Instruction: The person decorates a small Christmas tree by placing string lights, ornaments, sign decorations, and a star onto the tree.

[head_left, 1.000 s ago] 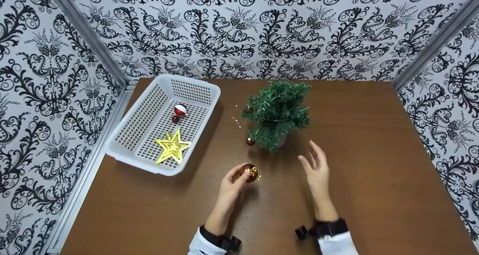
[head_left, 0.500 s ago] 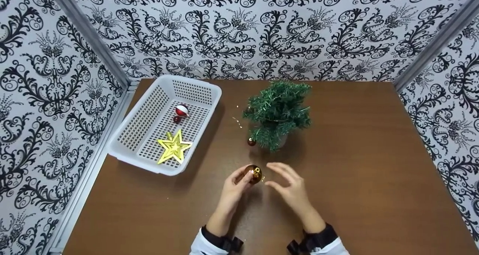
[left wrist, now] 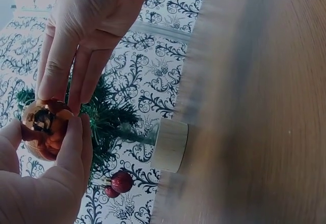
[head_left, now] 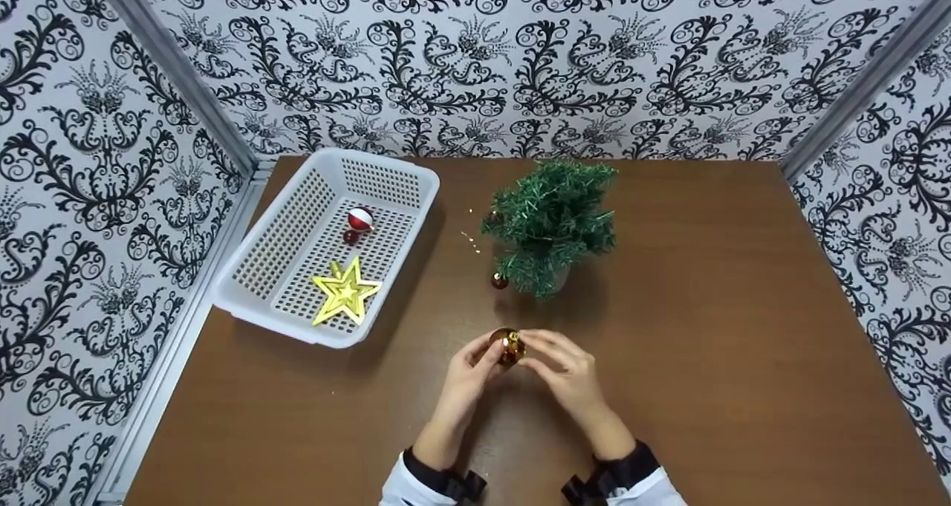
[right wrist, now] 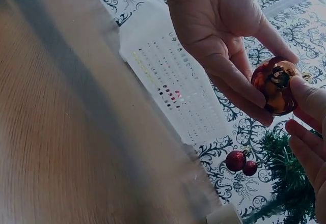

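In the head view my left hand [head_left: 466,378] grips a shiny copper-gold Christmas bauble [head_left: 507,351], thumb on its near side. My right hand [head_left: 566,372] meets it from the other side, its extended fingertips at the bauble's right edge. Seen from the right wrist, a fingertip lies against the bauble [right wrist: 277,94] close to its small gold cap [right wrist: 305,75]. Just beyond both hands stands a small green artificial Christmas tree [head_left: 551,227] on a pale round base [left wrist: 170,145]. Red baubles [left wrist: 121,182] hang at the tree's left side.
To the left is a white perforated plastic basket [head_left: 238,296]. Inside lie a gold star topper [head_left: 346,292], a red-and-white bauble [head_left: 360,219] and a small dark red bauble [head_left: 351,237]. Patterned walls [head_left: 475,60] enclose the brown table [head_left: 713,328].
My right hand has come in from beside the tree, moving left and nearer until its fingertips meet the bauble. My left hand keeps its grip on the bauble, shifting slightly right.
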Motion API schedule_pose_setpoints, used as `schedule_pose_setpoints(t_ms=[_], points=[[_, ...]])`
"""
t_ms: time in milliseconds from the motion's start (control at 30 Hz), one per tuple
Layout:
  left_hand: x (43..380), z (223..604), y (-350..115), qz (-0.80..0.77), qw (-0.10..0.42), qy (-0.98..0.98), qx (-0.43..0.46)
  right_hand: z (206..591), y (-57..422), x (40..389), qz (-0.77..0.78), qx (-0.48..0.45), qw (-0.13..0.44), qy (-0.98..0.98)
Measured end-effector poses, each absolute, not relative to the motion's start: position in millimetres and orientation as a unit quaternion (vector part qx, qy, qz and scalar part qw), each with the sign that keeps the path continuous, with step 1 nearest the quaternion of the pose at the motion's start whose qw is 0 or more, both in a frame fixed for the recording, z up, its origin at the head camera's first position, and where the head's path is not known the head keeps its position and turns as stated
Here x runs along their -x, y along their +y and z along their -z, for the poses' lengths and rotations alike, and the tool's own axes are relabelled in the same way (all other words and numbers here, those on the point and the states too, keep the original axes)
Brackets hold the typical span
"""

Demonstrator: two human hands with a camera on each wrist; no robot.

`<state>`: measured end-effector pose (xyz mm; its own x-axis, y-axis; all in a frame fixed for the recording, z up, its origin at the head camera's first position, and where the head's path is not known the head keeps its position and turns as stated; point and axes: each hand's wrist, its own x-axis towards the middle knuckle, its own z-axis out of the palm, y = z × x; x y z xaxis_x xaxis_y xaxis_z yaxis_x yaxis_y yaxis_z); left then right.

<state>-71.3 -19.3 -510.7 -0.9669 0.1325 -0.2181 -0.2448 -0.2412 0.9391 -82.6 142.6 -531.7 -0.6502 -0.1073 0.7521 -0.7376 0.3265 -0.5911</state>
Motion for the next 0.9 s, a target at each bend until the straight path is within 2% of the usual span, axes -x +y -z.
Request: schedule_pose_setpoints(t_ms=[500,900], points=[[68,507,-14,-0.785,0.127,0.605,0.042,535,145,86,-0.596,-0.288,0.296,-0.689],[66,504,-12,-0.792,0.129,0.595,0.039,512,139,79,-0.605,-0.298,0.346,-0.653]])
